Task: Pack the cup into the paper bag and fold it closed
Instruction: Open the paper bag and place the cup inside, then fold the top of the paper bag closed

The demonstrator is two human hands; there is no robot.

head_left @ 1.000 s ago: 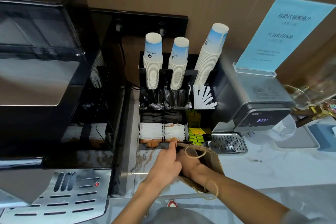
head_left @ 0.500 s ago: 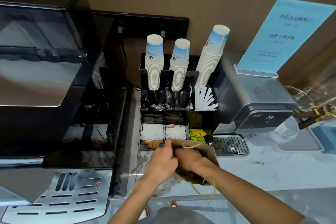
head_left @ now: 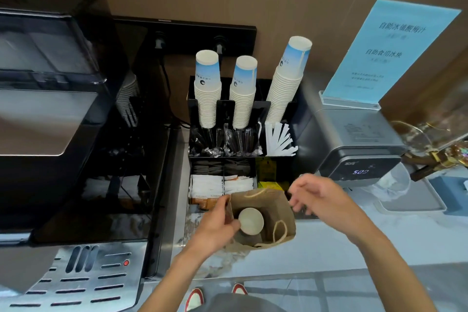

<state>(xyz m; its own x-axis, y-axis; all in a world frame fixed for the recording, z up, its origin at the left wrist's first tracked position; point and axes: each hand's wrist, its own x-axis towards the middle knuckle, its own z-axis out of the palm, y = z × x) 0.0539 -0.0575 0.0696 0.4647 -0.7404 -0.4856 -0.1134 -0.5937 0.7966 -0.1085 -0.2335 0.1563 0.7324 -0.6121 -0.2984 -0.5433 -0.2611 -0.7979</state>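
Paper bag [head_left: 283,213] upright on tabletop [head_left: 354,243], mouth open, just in front of black organizer [head_left: 253,159]. Cup [head_left: 250,220] inside bag, toward its left side, pale round face turned up at the camera; can't tell whether that is rim or base. One twine handle [head_left: 279,232] flopped over near edge of bag, the other lying along far edge.

Left hand [head_left: 215,225] at bag's left wall, fingers [head_left: 222,206] curled over the rim and clamped on the paper, thumb touching the cup's edge. Right hand [head_left: 321,197] off the bag, hovering just beside its right side, fingers apart and loosely bent, holding nothing.

Three stacks of blue-white paper cups [head_left: 207,88] standing in back of organizer; white sachets [head_left: 205,185] in front compartments, touching nothing of the bag. Grey dispenser [head_left: 354,144] with lit digits to the right, blue sign [head_left: 390,50] standing on top of it. Black coffee machine [head_left: 50,109] fills the left. Shoe tips [head_left: 195,296] visible at bottom edge.
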